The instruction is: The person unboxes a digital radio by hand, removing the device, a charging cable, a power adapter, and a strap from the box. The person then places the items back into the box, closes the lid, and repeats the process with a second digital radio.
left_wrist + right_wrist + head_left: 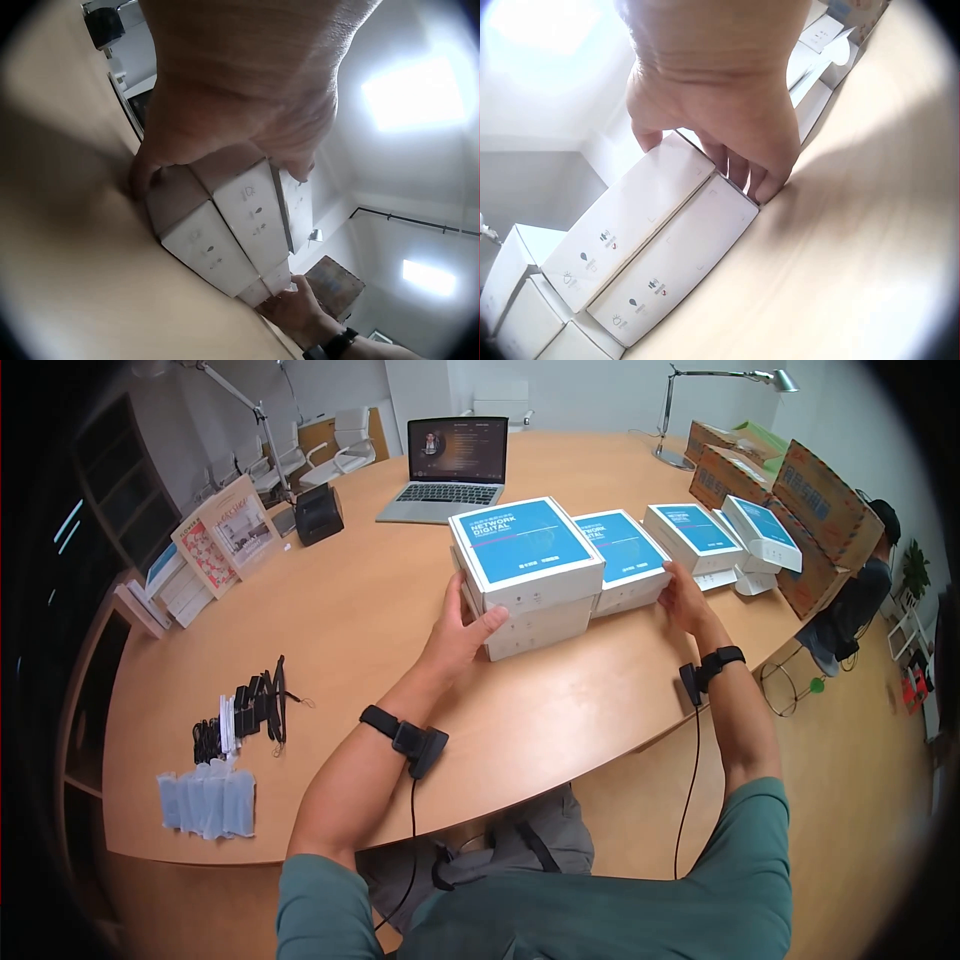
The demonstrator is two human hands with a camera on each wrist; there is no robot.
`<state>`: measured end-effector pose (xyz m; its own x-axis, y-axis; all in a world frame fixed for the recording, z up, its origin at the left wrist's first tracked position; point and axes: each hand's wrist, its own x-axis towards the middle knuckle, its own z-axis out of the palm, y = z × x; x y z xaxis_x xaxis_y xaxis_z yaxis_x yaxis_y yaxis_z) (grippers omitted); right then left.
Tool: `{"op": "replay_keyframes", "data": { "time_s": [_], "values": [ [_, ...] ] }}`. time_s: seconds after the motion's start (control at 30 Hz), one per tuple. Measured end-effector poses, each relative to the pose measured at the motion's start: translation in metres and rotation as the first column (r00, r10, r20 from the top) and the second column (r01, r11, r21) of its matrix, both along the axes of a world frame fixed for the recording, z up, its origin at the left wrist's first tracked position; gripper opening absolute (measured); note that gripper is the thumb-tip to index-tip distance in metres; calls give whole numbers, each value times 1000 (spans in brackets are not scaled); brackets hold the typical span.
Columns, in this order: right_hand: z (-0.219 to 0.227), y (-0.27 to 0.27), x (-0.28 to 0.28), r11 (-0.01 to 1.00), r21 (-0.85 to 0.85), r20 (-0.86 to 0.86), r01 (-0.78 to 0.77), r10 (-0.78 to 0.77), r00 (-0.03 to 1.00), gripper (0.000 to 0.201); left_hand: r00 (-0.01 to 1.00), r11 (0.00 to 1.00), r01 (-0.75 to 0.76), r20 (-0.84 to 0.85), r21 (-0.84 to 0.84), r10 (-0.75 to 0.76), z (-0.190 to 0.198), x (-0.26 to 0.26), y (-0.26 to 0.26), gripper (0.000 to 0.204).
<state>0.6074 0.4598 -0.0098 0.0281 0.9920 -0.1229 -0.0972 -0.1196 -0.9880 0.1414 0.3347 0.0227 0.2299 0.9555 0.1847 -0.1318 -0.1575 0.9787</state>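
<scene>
White boxes with blue "NETWORK DIGITAL" tops stand in two adjoining stacks, a taller left stack (540, 610) and a lower right stack (630, 592). My left hand (460, 635) lies against the left stack's outer side, thumb extended along the front corner. On the far end of the right stack, my right hand (687, 603) presses with fairly straight fingers (737, 169) down the side and its thumb at the top edge. Between the hands, the stacks meet side by side. The left hand's far fingers are partly hidden behind the boxes.
More blue-topped boxes (695, 530) stand to the right, before open cardboard cartons (810, 490). A laptop (445, 490) sits behind the stacks. At left lie black cables (207, 740), plastic-wrapped pieces (207, 802) and upright books (235, 535). Someone sits beyond the right edge.
</scene>
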Motion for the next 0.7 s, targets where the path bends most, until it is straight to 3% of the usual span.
{"op": "replay_keyframes", "data": {
  "time_s": [0.03, 0.1, 0.17, 0.3, 0.4, 0.7],
  "values": [
    [1, -1, -3, 1000, -7, 1, 0, 0, 1000, 72, 1000, 1000, -12, -10, -2, 12, -2, -3, 3, 118],
    [8, -3, -22, 999, -5, -22, 44, -45, 999, 52, 999, 1000, -25, -25, -6, 25, -5, -11, 7, 112],
    [10, 4, -43, 1000, -30, -12, -5, 4, 1000, 50, 972, 989, -112, -198, 96, 129, -6, -25, 10, 101],
    [23, -3, -117, 996, -33, 22, -82, 83, 996, 44, 969, 982, -149, -181, 118, 169, -2, -85, 13, 92],
    [36, -6, -178, 991, -19, 13, -132, 132, 991, 38, 940, 974, -194, -263, 114, 218, 3, -140, 14, 84],
    [23, 27, -293, 966, 39, 24, -256, 255, 967, 35, 887, 940, -329, -314, 85, 339, 15, -238, 6, 88]
  ]
}}
